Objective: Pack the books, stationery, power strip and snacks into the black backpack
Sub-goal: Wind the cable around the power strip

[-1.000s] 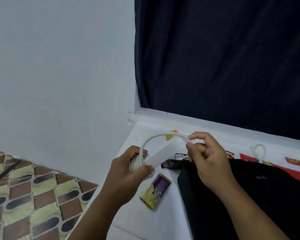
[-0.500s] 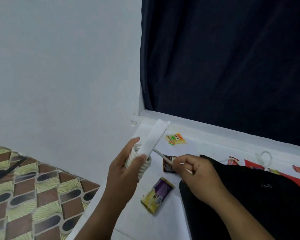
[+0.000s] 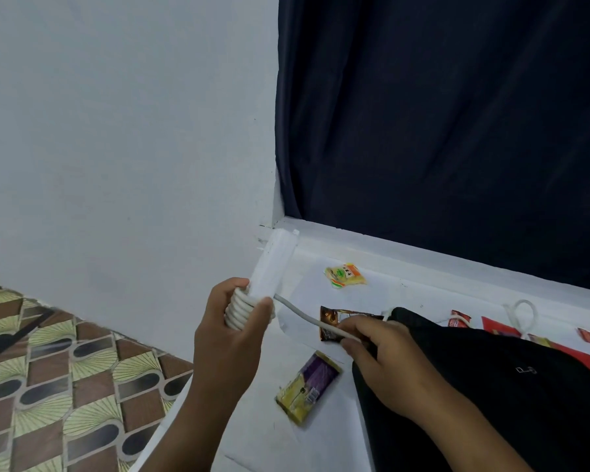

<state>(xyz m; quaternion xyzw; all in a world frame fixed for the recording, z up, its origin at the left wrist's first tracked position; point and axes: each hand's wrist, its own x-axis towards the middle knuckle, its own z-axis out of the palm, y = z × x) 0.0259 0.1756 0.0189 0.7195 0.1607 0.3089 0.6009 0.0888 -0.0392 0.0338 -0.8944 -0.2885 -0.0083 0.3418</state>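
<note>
White power strip (image 3: 276, 264) gripped by left hand (image 3: 234, 330); right hand (image 3: 385, 359) fingers seemingly pinch its cord (image 3: 307, 318).

A home room: patterned floor tiles (image 3: 65, 386), dark curtain (image 3: 440, 131), white plastered wall (image 3: 116, 131).

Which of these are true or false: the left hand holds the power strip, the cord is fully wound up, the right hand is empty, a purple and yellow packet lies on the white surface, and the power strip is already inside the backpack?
1. The left hand grips the power strip with cord coils around its lower end. True.
2. The cord is fully wound. False: a loose stretch runs from the coils to the right hand.
3. The right hand is empty. False: it pinches the cord.
4. A purple and yellow packet lies on the white surface. True.
5. The power strip is inside the black backpack. False: it is held up, left of the backpack.
</note>
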